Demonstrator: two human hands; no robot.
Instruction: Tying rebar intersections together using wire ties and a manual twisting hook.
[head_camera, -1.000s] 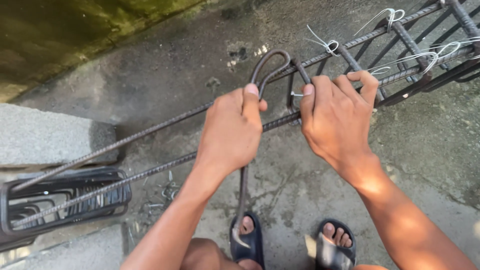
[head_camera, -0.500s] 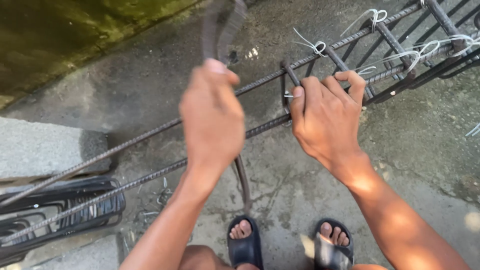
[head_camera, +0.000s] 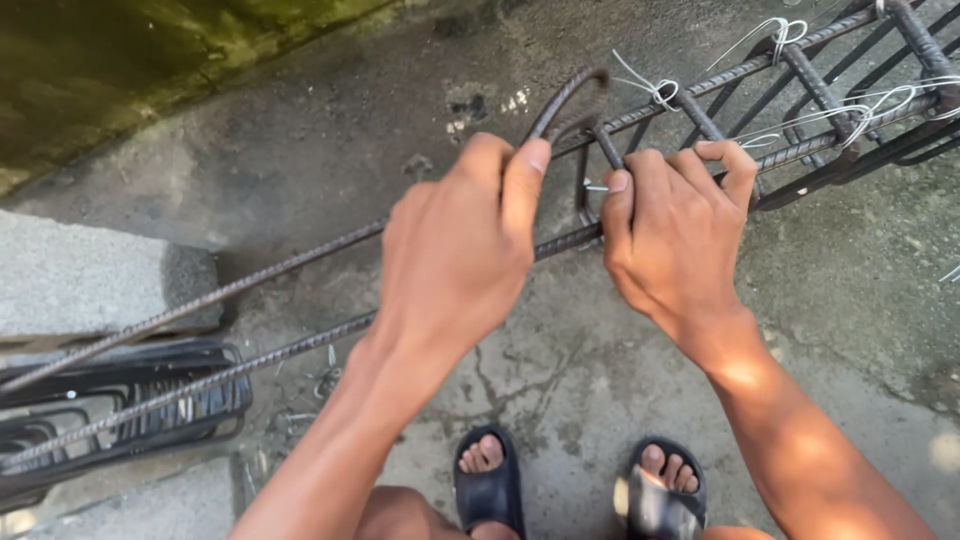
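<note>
Two bare hands at a ribbed steel cage, centre of the frame.

At lower left a dark bundle of bent steel stirrups (head_camera: 120, 420) lies beside a grey concrete block (head_camera: 90, 280). Two long rusty ribbed reinforcing bars (head_camera: 270, 270) run with their long axis from lower left up to upper right, where thin white tie wires (head_camera: 780, 30) bind cross stirrups. The left hand (head_camera: 455, 250) is curled shut around a dark bent steel stirrup (head_camera: 565, 100), whose rounded corner points up (its lower leg is hidden behind the hand). The right hand (head_camera: 680, 235) grips the upper bar with fingers hooked over it, just beside the stirrup.
</note>
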